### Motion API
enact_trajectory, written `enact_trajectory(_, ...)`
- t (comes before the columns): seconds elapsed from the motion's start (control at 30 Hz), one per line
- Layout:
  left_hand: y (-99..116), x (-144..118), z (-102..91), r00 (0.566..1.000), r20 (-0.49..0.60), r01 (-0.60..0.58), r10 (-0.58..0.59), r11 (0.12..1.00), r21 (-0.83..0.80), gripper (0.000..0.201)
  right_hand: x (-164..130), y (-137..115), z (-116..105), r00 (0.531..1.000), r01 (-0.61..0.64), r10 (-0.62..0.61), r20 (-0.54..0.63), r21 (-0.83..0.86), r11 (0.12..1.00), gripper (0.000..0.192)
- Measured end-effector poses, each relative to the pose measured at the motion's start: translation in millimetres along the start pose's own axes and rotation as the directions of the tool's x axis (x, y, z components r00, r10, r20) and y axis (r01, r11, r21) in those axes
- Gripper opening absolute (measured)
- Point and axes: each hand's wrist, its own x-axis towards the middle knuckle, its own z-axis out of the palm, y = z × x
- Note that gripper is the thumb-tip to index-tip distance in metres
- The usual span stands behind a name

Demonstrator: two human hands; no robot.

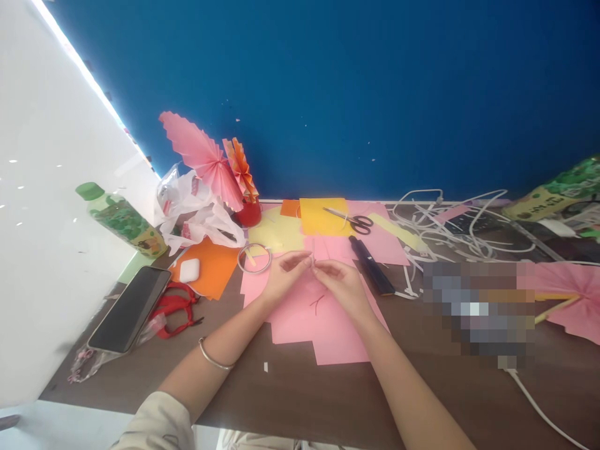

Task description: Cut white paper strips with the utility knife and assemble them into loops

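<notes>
Over the pink paper sheets (328,337), my left hand (284,275) and my right hand (343,286) meet fingertip to fingertip. Both are closed in a pinch on something thin and pale, too small to name. On the paper just below my fingers lies a short piece of red string (317,302). A silver ring-shaped band (254,270) rests beside my left hand, partly over the paper. Scissors (359,223) lie on a yellow sheet (323,219) beyond my hands. To the right of my right hand is a long dark tool with a cord (372,265).
Folded pink paper fans (201,150) stand at the back left by white plastic bags (197,206). A green bottle (122,219), a phone (130,307) and a white earphone case (189,270) are at left. Tangled white cables (462,234) and another pink fan (574,297) lie right.
</notes>
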Motion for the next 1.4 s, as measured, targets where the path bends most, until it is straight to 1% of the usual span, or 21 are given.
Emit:
enact_trajectory(0.07, 0.2, -0.3, 0.0, 1.0, 0.009, -0.015, 0.015, 0.999, 0.03, 0.023, 0.2, 1.4, 0.6, 1.0, -0.01, 0.009, 0.011, 0.021, 1.0, 0.022)
enact_trajectory(0.2, 2.6, -0.7, -0.1, 0.997, 0.068, -0.024, 0.025, 1.0, -0.008, 0.038, 0.0, 2.0, 1.8, 1.0, -0.007, 0.007, -0.005, 0.047, 0.999, 0.023)
enact_trajectory(0.4, 4.0, -0.2, 0.9, 0.999, 0.02, -0.03, 0.028, 0.995, 0.096, 0.027, -2.4, -3.9, 1.9, 1.0, 0.01, -0.01, -0.008, 0.001, 1.0, 0.027)
enact_trajectory(0.5, 2.5, 0.6, 1.1, 0.999, 0.013, -0.054, 0.053, 0.994, 0.091, 0.029, -2.3, -5.8, 0.7, 1.0, 0.019, -0.019, -0.014, -0.034, 0.999, 0.026)
enact_trajectory(0.73, 1.0, 0.8, 2.2, 0.997, -0.01, -0.079, 0.08, 0.99, 0.121, 0.031, -1.4, -1.6, 0.3, 0.991, 0.097, -0.107, -0.083, -0.11, 0.989, 0.02)
enact_trajectory(0.9, -0.1, 0.8, 1.7, 0.995, -0.024, -0.088, 0.093, 0.983, 0.162, 0.032, -1.4, 2.6, 1.1, 0.989, 0.096, -0.109, -0.102, -0.119, 0.988, 0.023)
enact_trajectory(1.07, -1.3, 1.0, 1.8, 0.993, -0.032, -0.105, 0.111, 0.98, 0.169, 0.032, -0.1, 4.7, 1.6, 0.981, 0.107, -0.134, -0.14, -0.184, 0.977, 0.023)
enact_trajectory(1.2, -1.1, 1.1, 2.5, 0.992, -0.036, -0.117, 0.124, 0.979, 0.165, 0.031, -0.7, 4.6, 2.6, 0.978, 0.133, -0.162, -0.128, -0.208, 0.969, 0.019)
enact_trajectory(1.4, -1.9, 0.9, 3.3, 0.995, -0.029, -0.098, 0.101, 0.992, 0.073, 0.03, -2.7, 5.8, 3.2, 0.97, 0.159, -0.193, -0.146, -0.217, 0.963, 0.018)
